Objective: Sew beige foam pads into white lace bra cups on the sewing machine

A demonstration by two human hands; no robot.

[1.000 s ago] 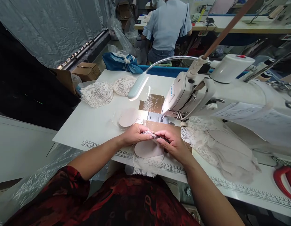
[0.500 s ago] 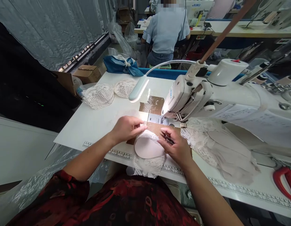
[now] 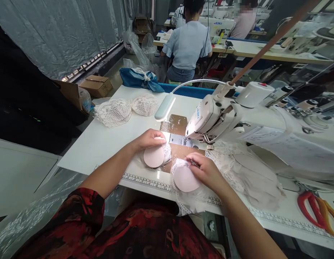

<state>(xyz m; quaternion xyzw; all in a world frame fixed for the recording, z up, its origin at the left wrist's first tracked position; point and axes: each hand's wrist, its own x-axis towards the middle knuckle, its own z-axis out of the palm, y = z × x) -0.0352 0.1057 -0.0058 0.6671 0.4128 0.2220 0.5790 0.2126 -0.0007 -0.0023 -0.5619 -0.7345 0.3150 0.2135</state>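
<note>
My left hand (image 3: 152,139) pinches the top edge of a pale pink bra cup (image 3: 154,157) with white lace along its right side. Lower and to the right, my right hand (image 3: 206,169) grips the upper edge of another lace-trimmed bra cup (image 3: 186,179), whose lace hangs over the table's front edge. A small dark metal tool shows partly between the right fingers; its kind is hidden. Both cups turn their smooth inner side up. Just beyond the hands is the needle area of a white sewing machine (image 3: 202,117), over a metal plate (image 3: 177,139).
Two lace cups (image 3: 113,112) lie at the table's far left. More lace fabric (image 3: 253,176) is heaped under the machine arm. A lamp (image 3: 165,107) hangs over the table. Red-handled scissors (image 3: 311,208) and an orange-handled tool (image 3: 329,216) lie at right. A co-worker (image 3: 187,46) sits ahead.
My hands have moved apart. The left has brought one cup leftward, and the right has drawn the other down towards me, so two cups now show. The view has shifted slightly.
</note>
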